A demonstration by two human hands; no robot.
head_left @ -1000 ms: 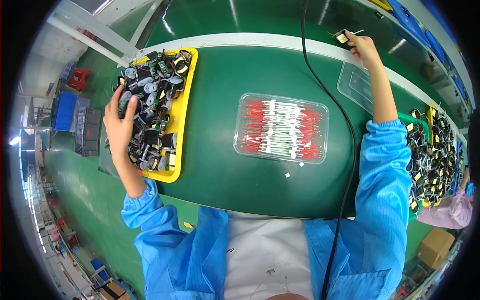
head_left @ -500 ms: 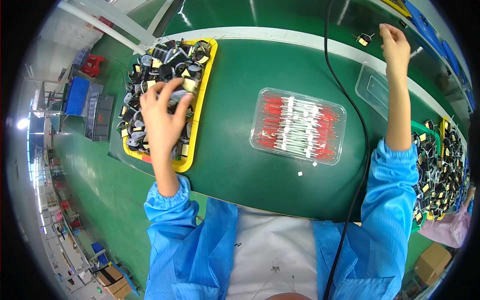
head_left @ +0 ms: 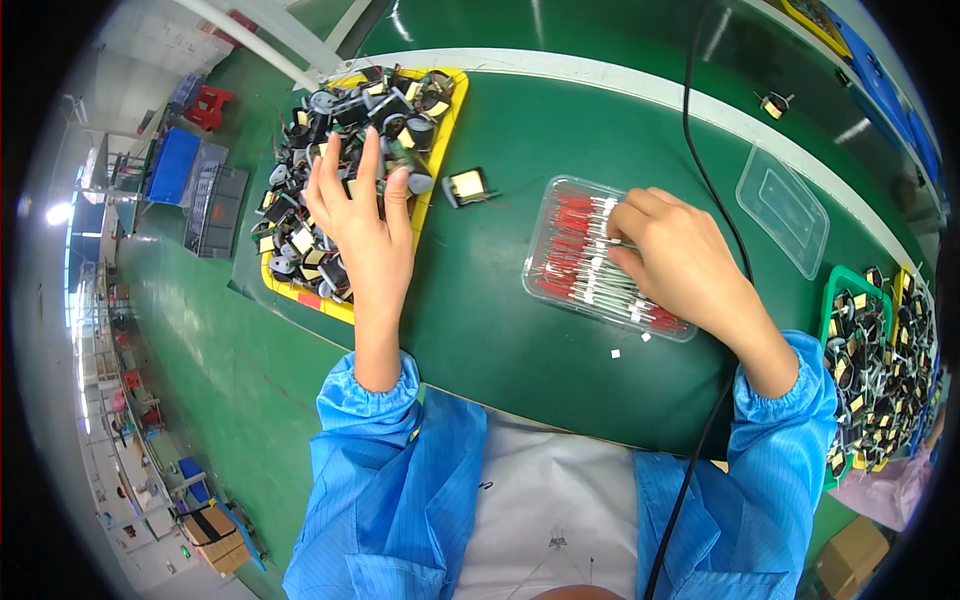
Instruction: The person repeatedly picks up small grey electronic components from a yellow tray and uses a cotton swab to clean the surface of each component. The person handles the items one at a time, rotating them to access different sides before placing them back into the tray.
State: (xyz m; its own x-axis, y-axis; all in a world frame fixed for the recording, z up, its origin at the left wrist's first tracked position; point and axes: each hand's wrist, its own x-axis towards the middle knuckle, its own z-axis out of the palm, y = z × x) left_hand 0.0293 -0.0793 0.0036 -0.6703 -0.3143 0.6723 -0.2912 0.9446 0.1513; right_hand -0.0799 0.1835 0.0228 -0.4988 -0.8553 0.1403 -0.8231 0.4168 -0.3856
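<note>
Hanging over the glossy yellow plastic tray (head_left: pixel 443 148), the left hand (head_left: pixel 370 235) has its fingers spread apart amid a jumble of blocky black parts (head_left: pixel 350 110) and rounded grey discs; one lone part (head_left: pixel 467 186) lies beside it on smooth green tabletop (head_left: pixel 480 300). Over to the right hand (head_left: pixel 680 250): fingers curled at slender red-and-white wires (head_left: pixel 572 225) inside a clear, rectangular box (head_left: pixel 533 250); whether they're pinching any, I can't tell!
</note>
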